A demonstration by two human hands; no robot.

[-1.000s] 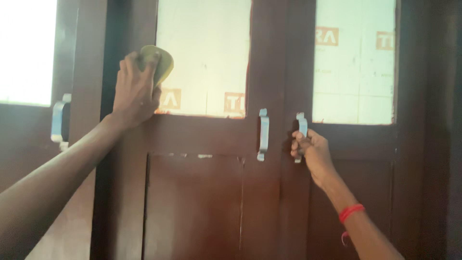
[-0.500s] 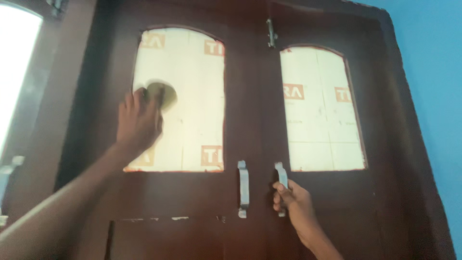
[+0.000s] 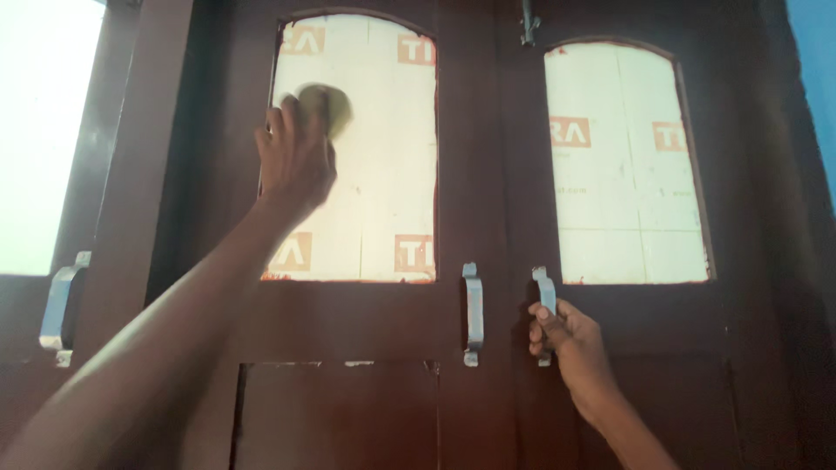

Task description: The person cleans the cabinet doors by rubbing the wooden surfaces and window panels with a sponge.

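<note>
My left hand (image 3: 294, 158) presses a yellow-green sponge (image 3: 329, 106) against the upper left part of the left glass pane (image 3: 387, 165) of a dark brown double door. The sponge is blurred and partly hidden by my fingers. My right hand (image 3: 566, 339) is closed around the metal handle (image 3: 545, 300) of the right door leaf. A matching metal handle (image 3: 472, 313) on the left leaf is untouched. The right arched pane (image 3: 623, 174) is covered with pale film carrying orange marks.
A latch bolt (image 3: 527, 24) sits at the top where the leaves meet. At the left stands another door or window frame with a metal handle (image 3: 57, 306) and a bright pane (image 3: 43, 130). A blue wall (image 3: 814, 61) shows at the upper right.
My left hand with the sponge has moved from the pane's lower left corner up to its upper left. The right hand has stayed on the handle while the view shifted.
</note>
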